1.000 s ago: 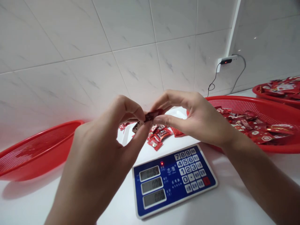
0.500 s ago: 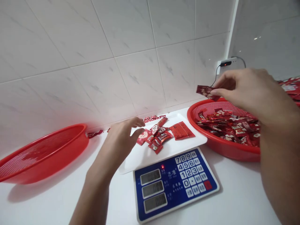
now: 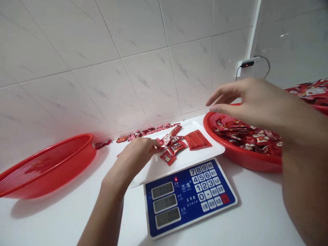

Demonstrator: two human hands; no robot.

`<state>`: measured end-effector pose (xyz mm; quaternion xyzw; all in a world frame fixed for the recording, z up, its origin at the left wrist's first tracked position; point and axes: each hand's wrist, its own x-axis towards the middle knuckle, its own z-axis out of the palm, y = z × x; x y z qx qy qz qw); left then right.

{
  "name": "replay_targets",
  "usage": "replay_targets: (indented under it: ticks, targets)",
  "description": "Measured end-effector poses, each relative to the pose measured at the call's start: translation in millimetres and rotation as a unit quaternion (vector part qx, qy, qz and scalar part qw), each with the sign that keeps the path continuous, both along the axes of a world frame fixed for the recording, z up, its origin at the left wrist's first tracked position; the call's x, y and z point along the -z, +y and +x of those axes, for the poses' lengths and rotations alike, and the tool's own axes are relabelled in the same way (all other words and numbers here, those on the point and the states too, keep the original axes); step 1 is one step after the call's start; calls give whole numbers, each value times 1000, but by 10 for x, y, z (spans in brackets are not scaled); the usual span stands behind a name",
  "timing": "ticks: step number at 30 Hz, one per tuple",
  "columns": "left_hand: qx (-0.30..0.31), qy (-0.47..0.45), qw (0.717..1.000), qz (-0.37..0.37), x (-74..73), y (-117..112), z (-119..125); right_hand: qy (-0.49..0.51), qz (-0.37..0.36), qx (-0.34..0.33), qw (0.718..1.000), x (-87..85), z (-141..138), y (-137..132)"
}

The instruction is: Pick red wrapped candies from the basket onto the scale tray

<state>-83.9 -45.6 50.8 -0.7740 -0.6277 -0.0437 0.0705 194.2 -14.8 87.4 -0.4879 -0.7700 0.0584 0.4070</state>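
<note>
My left hand (image 3: 139, 150) is over the scale's white tray (image 3: 148, 172), fingers curled down and pinching a pink-red snack packet (image 3: 161, 141) at the pile's left side; the hand covers most of it. Several small red snack packets (image 3: 176, 146) lie beside its fingertips, and a larger flat red packet (image 3: 197, 140) rests to their right. My right hand (image 3: 246, 102), slightly blurred, hovers above the red basket (image 3: 246, 160) of snack packets (image 3: 251, 136). Its thumb and fingers are apart with nothing visible between them.
The blue scale panel (image 3: 189, 198) faces me, its displays lit. At left stands another red basket (image 3: 51, 171). A row of small red packets (image 3: 148, 131) lies along the tiled wall (image 3: 143, 82). More red packets (image 3: 312, 92) are heaped at far right.
The dark red packet has left my right hand, which has opened and moved slightly left. My left hand has moved down and right and closed on a packet in the pile.
</note>
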Motion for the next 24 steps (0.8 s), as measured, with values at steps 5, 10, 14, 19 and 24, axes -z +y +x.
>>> replay_targets:
  ticks: [5,10,14,19,24]
  targets:
    - [19,-79,966,247,-173,-231,79,16,6,-107,994,84,-246,2]
    - [78,-249,895,362,-242,-475,311,65,-6,-241,968,98,-499,-206]
    - [86,-246,893,366,-251,-533,365,89,-3,-276,957,106,-583,-316]
    - [102,-222,896,371,-266,-541,347,88,6,-255,963,121,-597,-319]
    - [99,-208,899,374,-267,-550,342,92,15,-257,962,131,-613,-324]
